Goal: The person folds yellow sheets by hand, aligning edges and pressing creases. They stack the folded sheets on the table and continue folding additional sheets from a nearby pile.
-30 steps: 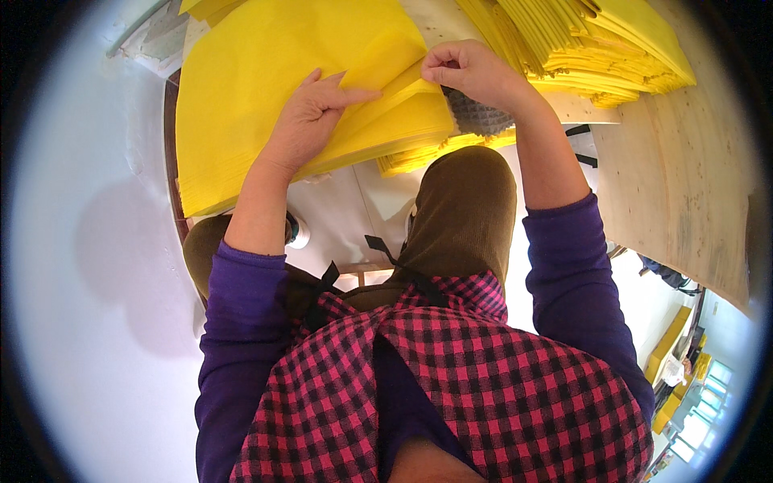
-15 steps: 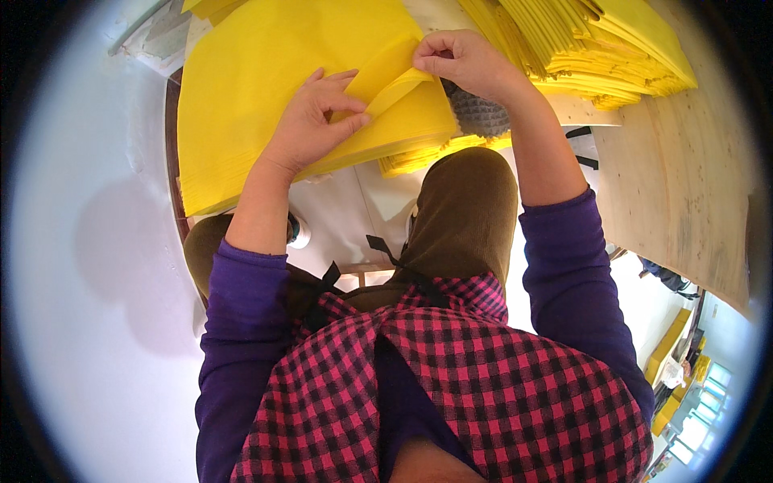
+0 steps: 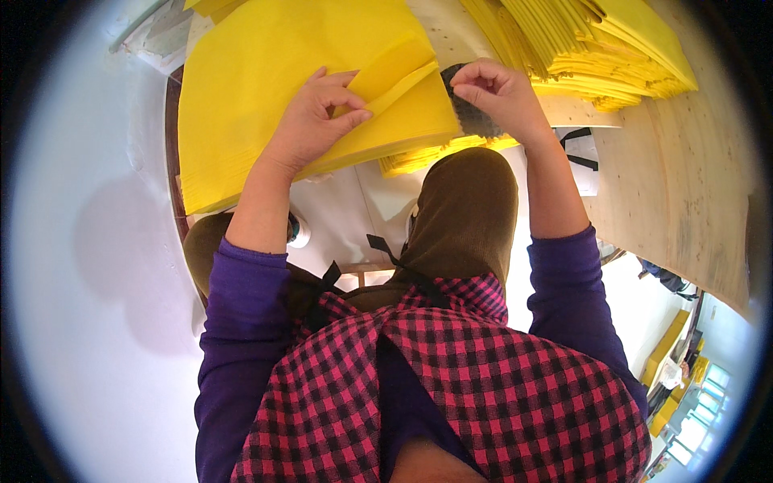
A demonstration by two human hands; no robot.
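Observation:
A stack of yellow fabric-like sheets [image 3: 250, 97] lies in front of me. The top sheet has a narrow folded flap [image 3: 403, 83] along its right part. My left hand [image 3: 314, 121] rests on the stack, with thumb and forefinger pinching the near-left end of that flap. To the right, off the stack's edge, my right hand [image 3: 501, 98] hovers with thumb and forefinger drawn together. Whether anything small sits between those fingertips cannot be made out. Below that hand is a dark grey pad [image 3: 477, 121], partly covered by the fingers.
Folded yellow pieces [image 3: 612, 72] are piled at the far right on a wooden board [image 3: 668, 177]. More yellow sheets [image 3: 419, 158] lie low beside my knee [image 3: 467, 193]. A pale wall [image 3: 97, 201] stands close on the left.
My right hand has let go of the flap's right end and moved right and nearer, over the dark pad. The flap now lies flatter. My left hand has stayed in place.

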